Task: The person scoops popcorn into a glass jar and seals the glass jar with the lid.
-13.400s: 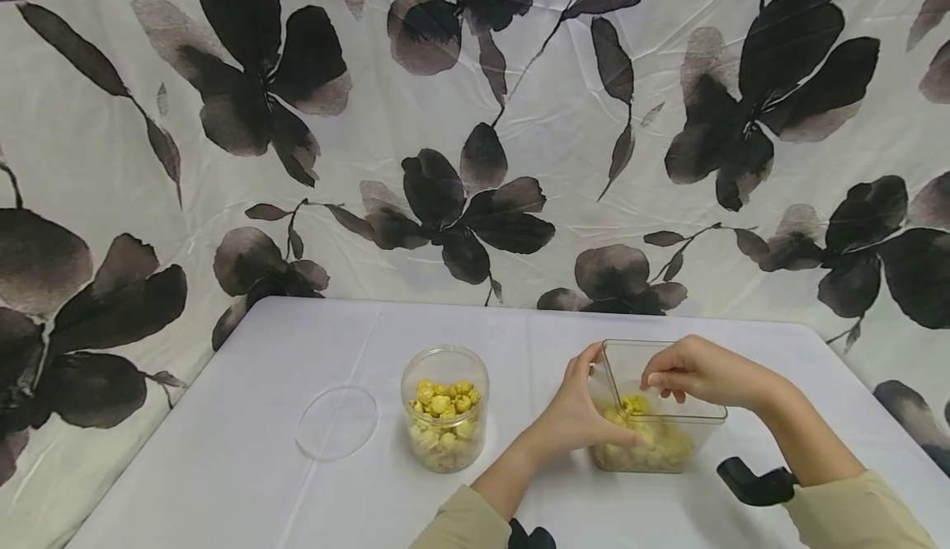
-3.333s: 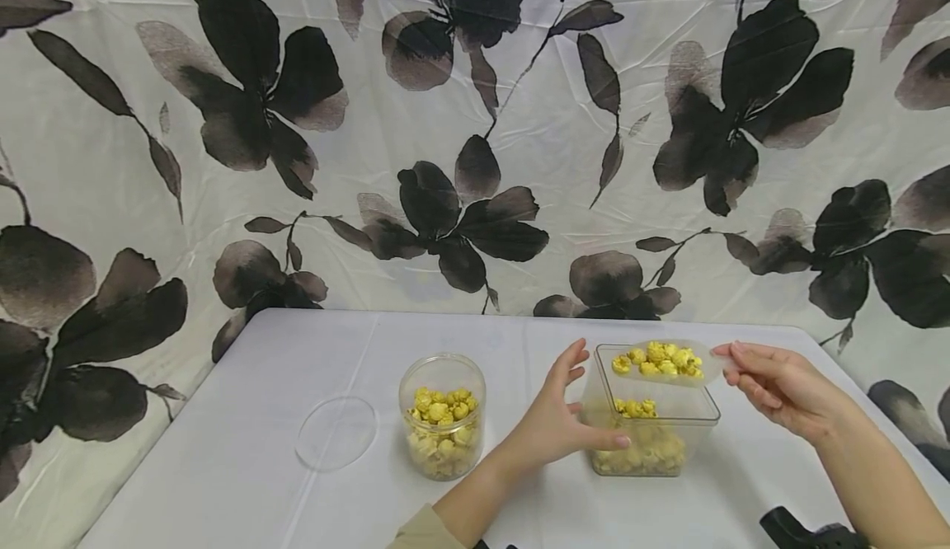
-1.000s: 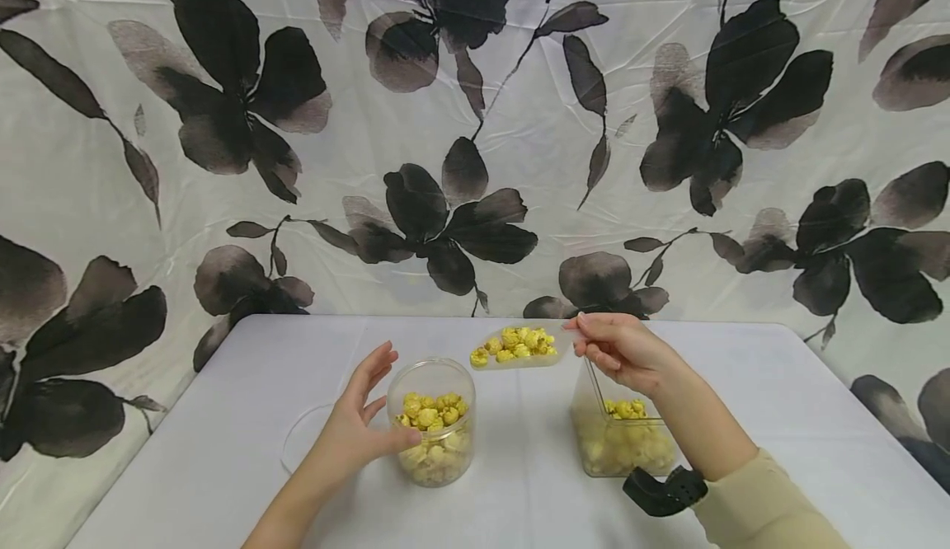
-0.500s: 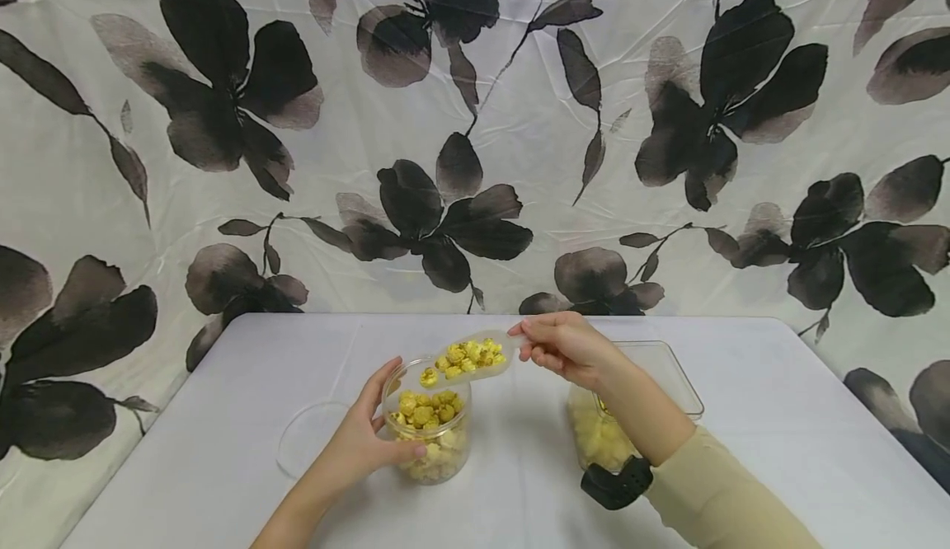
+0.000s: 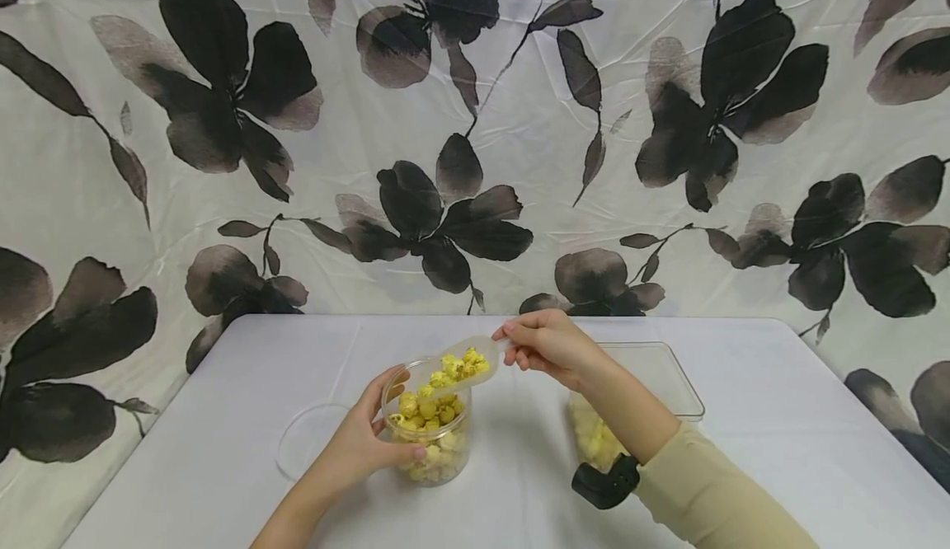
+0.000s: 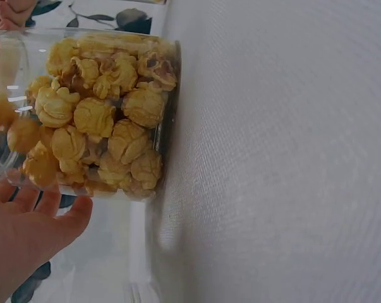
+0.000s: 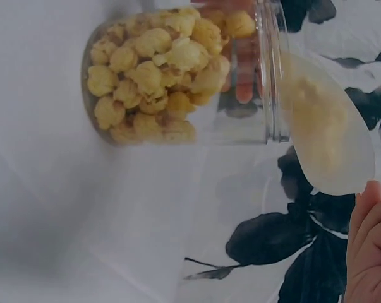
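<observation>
My right hand (image 5: 552,347) pinches the handle of a translucent white scoop (image 5: 486,344) with yellow popcorn in it. The scoop tilts down to the left, its front end over the mouth of a clear round jar (image 5: 438,460). Popcorn (image 6: 92,117) fills the lower part of that jar, which stands upright on the table. Around the jar's left side curls my left hand (image 5: 374,442), thumb in front and fingers behind. In the right wrist view the scoop (image 7: 332,142) overlaps the jar's rim, popcorn showing through its underside.
A clear square container (image 5: 671,380) with popcorn stands on the right, partly hidden by my right forearm. At the left a clear round lid (image 5: 306,440) lies flat on the white table (image 5: 512,491). A flowered cloth (image 5: 456,203) hangs behind.
The scoop has come from the square container leftward to the jar and now tips further, with less popcorn in it. My left hand moved from the square container to the jar.
</observation>
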Motion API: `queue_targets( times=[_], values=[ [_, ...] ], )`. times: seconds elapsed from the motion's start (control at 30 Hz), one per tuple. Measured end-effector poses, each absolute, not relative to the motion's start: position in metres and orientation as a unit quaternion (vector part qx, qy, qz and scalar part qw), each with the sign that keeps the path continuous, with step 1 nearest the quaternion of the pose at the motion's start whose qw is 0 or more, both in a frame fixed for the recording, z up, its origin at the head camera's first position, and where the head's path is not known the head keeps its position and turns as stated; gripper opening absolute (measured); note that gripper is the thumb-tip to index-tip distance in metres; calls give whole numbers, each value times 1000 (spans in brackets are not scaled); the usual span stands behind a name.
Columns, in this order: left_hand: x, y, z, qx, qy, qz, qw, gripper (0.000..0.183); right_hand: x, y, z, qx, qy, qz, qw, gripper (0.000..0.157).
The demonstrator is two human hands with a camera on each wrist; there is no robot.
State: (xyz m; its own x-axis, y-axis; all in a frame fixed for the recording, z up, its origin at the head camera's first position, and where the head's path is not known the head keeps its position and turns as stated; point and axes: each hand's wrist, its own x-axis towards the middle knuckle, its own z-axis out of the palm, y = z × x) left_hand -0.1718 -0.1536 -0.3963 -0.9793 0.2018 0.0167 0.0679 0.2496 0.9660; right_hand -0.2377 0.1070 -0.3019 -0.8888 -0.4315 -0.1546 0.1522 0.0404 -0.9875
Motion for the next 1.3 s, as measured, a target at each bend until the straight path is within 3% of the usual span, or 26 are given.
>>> queue_targets(
  times=[0.47,0.8,1.03,1.3],
  values=[
    [-171,-156,-397,87,793,601,50,99,-225,92,-298,-163,787,-588,97,22],
    [-171,-157,-397,90,792,602,50,98,-213,81,-297,-305,828,-469,-29,13],
    [-170,-158,-398,95,790,604,44,98,-211,85,-295,-309,835,-453,-50,12],
    [-171,-156,-398,99,788,606,44,98,-216,104,-289,-257,821,-510,-17,17]
  ],
)
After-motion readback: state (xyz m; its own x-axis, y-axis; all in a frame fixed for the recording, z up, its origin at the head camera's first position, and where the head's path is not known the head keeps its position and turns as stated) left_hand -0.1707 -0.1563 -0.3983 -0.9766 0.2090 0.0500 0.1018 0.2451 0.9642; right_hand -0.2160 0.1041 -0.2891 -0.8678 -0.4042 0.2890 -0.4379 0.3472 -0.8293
